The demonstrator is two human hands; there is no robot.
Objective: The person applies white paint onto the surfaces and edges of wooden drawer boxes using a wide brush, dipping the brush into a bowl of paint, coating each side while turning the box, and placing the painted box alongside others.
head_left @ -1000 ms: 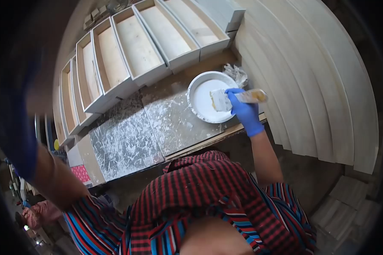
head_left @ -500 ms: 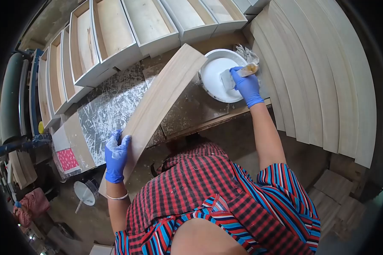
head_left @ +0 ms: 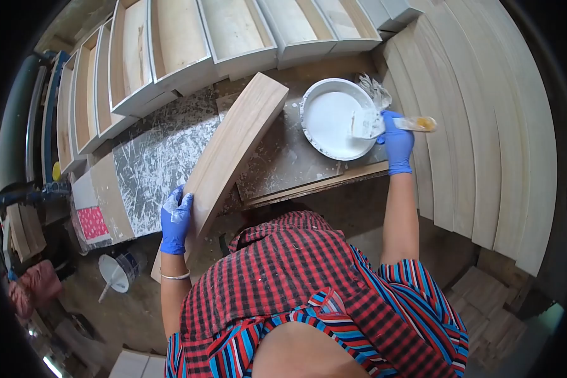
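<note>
My left hand [head_left: 176,220], in a blue glove smeared with white, grips the near part of a long wooden drawer [head_left: 233,142] by its edge. Its bare wood front faces up, and its far end rests on or just above the worktable [head_left: 274,170]. My right hand [head_left: 397,142], gloved in blue too, is closed round a paintbrush [head_left: 416,124]. The wide bristles, coated white, are at the right rim of a round basin [head_left: 304,123] of white paint [head_left: 334,116]. Whether the bristles touch the rim I cannot tell.
Several open drawers [head_left: 246,53] with white outsides stand along the back. Stacked bare-wood pieces [head_left: 460,126] rise close on the right. A rag [head_left: 375,91] lies behind the basin. A paint-smeared board [head_left: 157,167] covers the table's left, and a bucket [head_left: 123,271] stands below.
My right hand has moved right, bringing the brush from over the paint to the basin's right rim. The wooden piece in my left hand has tilted, showing more of its side.
</note>
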